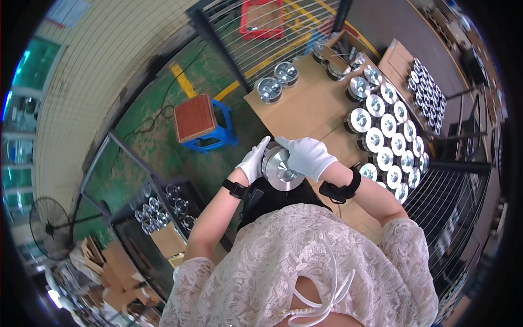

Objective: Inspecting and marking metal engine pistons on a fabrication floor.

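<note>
A shiny round metal piston (283,173) is held close in front of my body, its bright crown with a hollowed centre facing up. My left hand (254,162), in a white glove, cups its left side. On the other side my right hand (308,156), gloved too, is closed around the upper right rim, with the thumb near the left hand's fingertips. Many similar pistons (388,125) stand in rows on a cardboard-covered surface (305,106) to the right. Two more pistons (269,90) sit apart at that surface's far left corner.
Left of the cardboard stands a blue stool (215,128) with a reddish-brown top. Farther back are a wire-mesh cage side (234,54), a red crate (262,19) and an open cardboard box (348,52). A dark rack (158,212) with pistons and a fan (52,228) are at lower left.
</note>
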Motion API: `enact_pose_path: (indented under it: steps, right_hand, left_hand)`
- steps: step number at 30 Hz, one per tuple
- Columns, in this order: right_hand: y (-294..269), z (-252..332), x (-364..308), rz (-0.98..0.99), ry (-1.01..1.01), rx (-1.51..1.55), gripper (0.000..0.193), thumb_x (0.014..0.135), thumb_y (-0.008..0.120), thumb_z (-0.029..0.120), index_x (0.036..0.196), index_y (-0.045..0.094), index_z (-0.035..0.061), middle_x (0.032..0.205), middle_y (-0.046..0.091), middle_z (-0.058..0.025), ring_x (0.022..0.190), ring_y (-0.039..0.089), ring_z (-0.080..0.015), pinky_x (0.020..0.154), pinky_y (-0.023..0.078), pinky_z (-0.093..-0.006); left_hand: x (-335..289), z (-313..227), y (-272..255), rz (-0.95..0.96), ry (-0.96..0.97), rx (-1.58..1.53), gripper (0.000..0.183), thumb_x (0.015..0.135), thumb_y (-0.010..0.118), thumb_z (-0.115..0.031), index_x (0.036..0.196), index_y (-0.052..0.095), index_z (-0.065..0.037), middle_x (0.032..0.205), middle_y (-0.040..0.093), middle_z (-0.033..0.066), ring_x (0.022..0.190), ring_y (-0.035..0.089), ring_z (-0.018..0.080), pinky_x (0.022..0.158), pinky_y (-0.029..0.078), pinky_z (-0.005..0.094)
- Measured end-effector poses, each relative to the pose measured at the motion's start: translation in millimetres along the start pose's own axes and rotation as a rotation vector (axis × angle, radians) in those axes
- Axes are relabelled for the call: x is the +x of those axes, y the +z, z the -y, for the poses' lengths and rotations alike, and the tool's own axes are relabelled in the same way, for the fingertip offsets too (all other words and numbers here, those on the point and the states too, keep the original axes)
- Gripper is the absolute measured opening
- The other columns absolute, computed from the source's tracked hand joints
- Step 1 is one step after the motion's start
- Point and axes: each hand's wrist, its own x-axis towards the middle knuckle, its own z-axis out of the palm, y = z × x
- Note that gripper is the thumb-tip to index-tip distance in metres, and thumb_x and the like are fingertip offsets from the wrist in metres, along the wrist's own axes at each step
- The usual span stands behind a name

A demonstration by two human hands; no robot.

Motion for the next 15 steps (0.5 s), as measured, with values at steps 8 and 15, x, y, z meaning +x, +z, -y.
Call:
enact_pose_path:
  steps: [8,15]
  right_hand:
    - [31,-2,-20,-0.403,-0.150,0.731,0.076,0.082,0.077,0.015,0.146,0.038,0.0043,0.112,0.067,-0.0178,0.090,0.070,-0.0218,0.076,0.058,-0.0325]
    - [19,46,-45,0.533,0.053,1.794,0.069,0.095,0.062,0.021,0.146,0.021,0.0022,0.128,0.054,-0.0230,0.107,0.065,-0.0325,0.093,0.055,-0.0433]
  left_hand:
    - [-28,24,-27,0.241,0.275,-0.483,0.046,0.099,0.046,-0.048,0.122,0.058,-0.010,0.116,0.066,0.0090,0.103,0.064,0.0244,0.094,0.051,0.0397]
    - [-53,-32,-21,0.271,0.511,-0.528,0.048,0.099,0.047,-0.046,0.121,0.060,-0.006,0.117,0.067,0.0115,0.104,0.065,0.0244,0.094,0.051,0.0406]
